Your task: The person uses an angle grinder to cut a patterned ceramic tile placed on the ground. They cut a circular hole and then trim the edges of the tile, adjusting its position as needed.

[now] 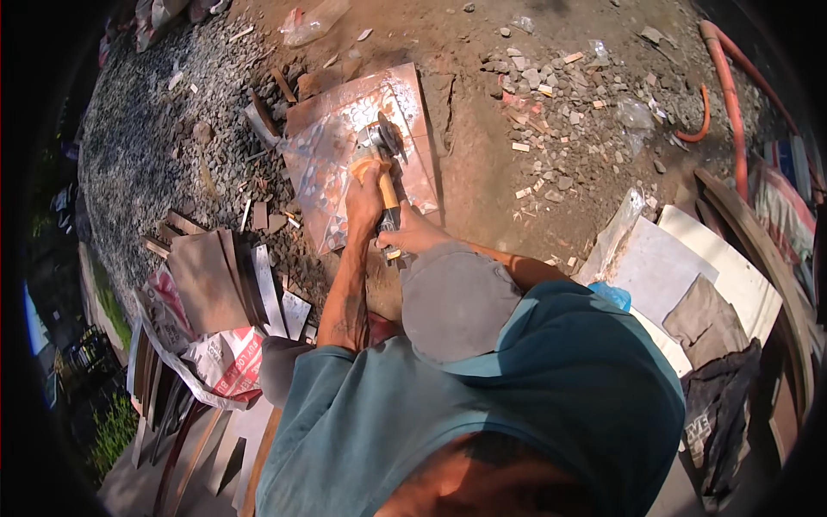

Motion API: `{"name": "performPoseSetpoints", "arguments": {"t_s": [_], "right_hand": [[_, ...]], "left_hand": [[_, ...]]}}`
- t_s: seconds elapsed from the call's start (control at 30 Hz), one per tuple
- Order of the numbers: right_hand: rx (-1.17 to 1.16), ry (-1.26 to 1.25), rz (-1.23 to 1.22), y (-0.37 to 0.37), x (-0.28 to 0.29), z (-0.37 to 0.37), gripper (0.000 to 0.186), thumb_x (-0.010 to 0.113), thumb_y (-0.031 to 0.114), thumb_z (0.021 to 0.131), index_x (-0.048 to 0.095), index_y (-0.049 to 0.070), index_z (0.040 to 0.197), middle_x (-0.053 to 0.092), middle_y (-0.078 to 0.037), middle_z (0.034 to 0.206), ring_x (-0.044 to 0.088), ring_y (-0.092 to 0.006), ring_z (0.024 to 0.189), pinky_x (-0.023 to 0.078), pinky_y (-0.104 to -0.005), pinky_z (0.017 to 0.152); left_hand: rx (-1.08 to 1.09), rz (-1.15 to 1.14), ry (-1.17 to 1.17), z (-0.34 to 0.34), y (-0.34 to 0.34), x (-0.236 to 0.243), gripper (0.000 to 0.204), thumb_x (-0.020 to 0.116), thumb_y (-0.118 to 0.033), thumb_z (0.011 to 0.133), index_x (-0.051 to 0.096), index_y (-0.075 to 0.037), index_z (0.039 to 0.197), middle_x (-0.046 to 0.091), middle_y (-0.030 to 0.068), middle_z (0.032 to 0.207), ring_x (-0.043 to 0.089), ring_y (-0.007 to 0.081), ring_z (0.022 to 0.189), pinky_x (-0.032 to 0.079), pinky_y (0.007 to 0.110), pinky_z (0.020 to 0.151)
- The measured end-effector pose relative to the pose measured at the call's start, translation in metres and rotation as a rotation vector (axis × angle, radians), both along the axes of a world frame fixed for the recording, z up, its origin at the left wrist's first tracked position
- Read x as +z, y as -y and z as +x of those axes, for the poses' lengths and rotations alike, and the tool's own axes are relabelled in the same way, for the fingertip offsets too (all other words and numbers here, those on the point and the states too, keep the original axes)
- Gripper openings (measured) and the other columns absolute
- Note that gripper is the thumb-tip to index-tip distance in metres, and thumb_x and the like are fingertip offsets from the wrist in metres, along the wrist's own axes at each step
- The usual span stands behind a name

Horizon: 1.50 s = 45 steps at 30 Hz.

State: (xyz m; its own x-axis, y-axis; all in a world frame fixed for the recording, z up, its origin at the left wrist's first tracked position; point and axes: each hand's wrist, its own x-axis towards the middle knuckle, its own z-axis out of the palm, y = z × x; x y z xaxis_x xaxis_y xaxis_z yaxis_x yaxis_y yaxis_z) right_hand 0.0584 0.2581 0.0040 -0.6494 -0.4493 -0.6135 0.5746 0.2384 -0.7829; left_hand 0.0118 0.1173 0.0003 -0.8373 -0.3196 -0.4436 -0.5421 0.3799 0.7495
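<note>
Both my hands are closed on a yellow and black angle grinder (388, 188), held out in front of me. My left hand (364, 205) wraps round its yellow body near the head. Farther back, my right hand (415, 232) grips the dark rear end. The dark disc (390, 134) stands on edge at the far end, over a square brown patterned tile (310, 202). Whether the disc touches the surface I cannot tell. Part of the tile looks wet and shiny, and it lies on the ground, partly hidden by my arms and the tool.
Grey gravel (142, 146) spreads to the left. Stacked brown tile pieces (205, 277) and a torn red and white sack (228, 362) lie near left. Broken rubble (551, 129), an orange hose (728, 103), pale boards (663, 258) and a dark cloth (722, 414) are on the right.
</note>
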Motion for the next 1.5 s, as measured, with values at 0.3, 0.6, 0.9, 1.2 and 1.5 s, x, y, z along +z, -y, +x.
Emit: {"name": "performPoseSetpoints", "arguments": {"t_s": [0.3,0.6,0.9,1.2,1.5], "right_hand": [[0.005,-0.013,0.05,0.0,0.004,-0.007,0.086,0.083,0.028,0.07,0.037,-0.014,0.13,0.05,-0.022,0.116,0.054,-0.0254,0.108,0.049,-0.0361,0.088],[0.223,-0.128,-0.005,0.004,0.013,0.009,0.127,0.082,0.046,0.071,0.009,-0.016,0.153,0.027,-0.038,0.155,0.031,-0.04,0.148,0.03,-0.0393,0.119],[-0.28,-0.479,0.549,-0.024,-0.067,0.032,0.082,0.083,0.042,0.075,0.042,-0.005,0.127,0.044,-0.029,0.122,0.044,-0.0459,0.118,0.039,-0.054,0.099],[-0.203,0.022,0.345,-0.031,-0.057,-0.022,0.081,0.089,0.032,0.065,0.051,-0.008,0.125,0.052,-0.032,0.123,0.052,-0.0427,0.119,0.044,-0.0477,0.098],[-0.31,-0.078,0.768,-0.009,-0.057,-0.017,0.075,0.094,0.032,0.061,0.059,-0.006,0.116,0.065,-0.024,0.112,0.062,-0.0375,0.109,0.05,-0.044,0.094]], "left_hand": [[0.007,-0.01,0.033,-0.007,-0.009,0.021,0.064,0.048,-0.054,0.101,0.067,0.004,0.117,0.069,0.0171,0.1,0.063,0.0262,0.09,0.048,0.038,0.085],[0.121,0.149,-0.095,0.023,0.014,0.024,0.049,0.056,-0.041,0.101,0.063,0.004,0.118,0.067,0.007,0.096,0.06,0.0166,0.082,0.049,0.031,0.077],[0.226,0.343,-0.157,0.034,0.049,-0.001,0.052,0.065,-0.043,0.097,0.065,0.004,0.118,0.069,0.0073,0.103,0.063,0.016,0.088,0.051,0.031,0.078],[0.272,0.26,-0.26,0.046,0.062,-0.003,0.054,0.065,-0.046,0.096,0.07,0.005,0.112,0.071,0.0069,0.101,0.065,0.0156,0.088,0.051,0.03,0.08],[0.304,0.291,-0.205,0.046,0.074,0.021,0.047,0.066,-0.044,0.096,0.071,0.0,0.113,0.071,0.0038,0.101,0.065,0.0127,0.087,0.051,0.028,0.078]]}}
